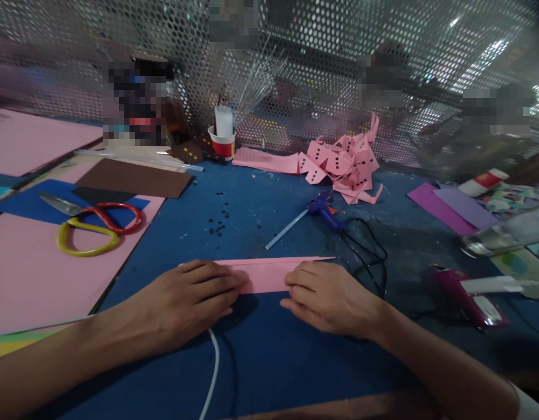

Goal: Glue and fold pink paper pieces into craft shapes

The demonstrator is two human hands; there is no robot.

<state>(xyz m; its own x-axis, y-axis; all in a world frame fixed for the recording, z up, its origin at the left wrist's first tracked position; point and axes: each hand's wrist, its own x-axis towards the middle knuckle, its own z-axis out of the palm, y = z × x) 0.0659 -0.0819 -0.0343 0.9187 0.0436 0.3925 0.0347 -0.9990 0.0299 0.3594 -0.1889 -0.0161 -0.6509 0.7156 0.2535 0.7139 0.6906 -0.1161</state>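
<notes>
A folded strip of pink paper [265, 276] lies across the blue table in front of me, a narrow fold running along its far edge. Over its left end, my left hand [203, 291] is closed, fingers bent and pressed together on the paper. My right hand [322, 291] grips the right end with curled fingers; its thumb is at the near edge. The paper under both palms is hidden. Just beyond the strip lies a blue glue gun [328, 214] with a clear glue stick [287, 228] poking out of its back.
Red-and-yellow-handled scissors [90, 224] rest on coloured sheets at left. Pink paper cutouts [343, 163] with black squares are heaped by the perforated metal screen [313, 76]. A paper cup [223, 143] stands at the back. A magenta device [471, 294] lies at right. A white cord [214, 361] runs below my left hand.
</notes>
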